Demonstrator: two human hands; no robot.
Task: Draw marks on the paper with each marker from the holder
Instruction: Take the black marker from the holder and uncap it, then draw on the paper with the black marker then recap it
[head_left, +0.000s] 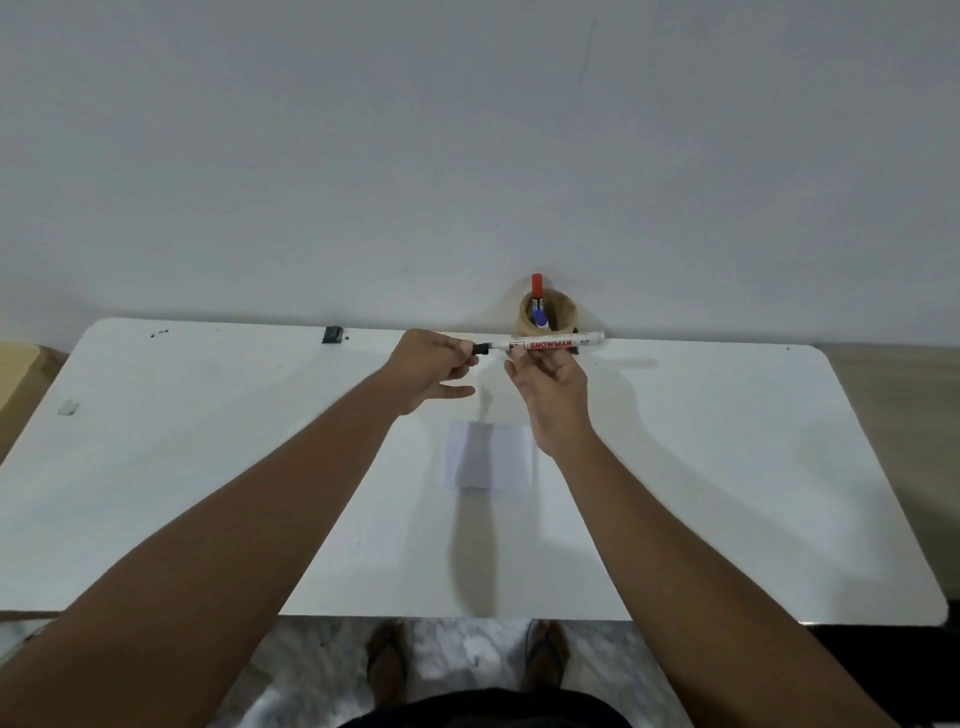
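Head view: above the frame's centre, a white marker (553, 343) is held level by the right hand (551, 391), fingers closed round its barrel. Its black cap (480, 348) is pinched by the left hand (428, 370). The paper (491, 456) lies on the white table (208, 467) below both hands. Behind them, red and blue markers are seen in the holder (549, 314).

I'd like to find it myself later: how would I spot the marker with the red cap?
Look to the far edge of the white table, where a round wooden holder stands against the wall. The red-capped marker stands upright in it, cap poking above the rim, while its blue-capped neighbour sits lower inside.
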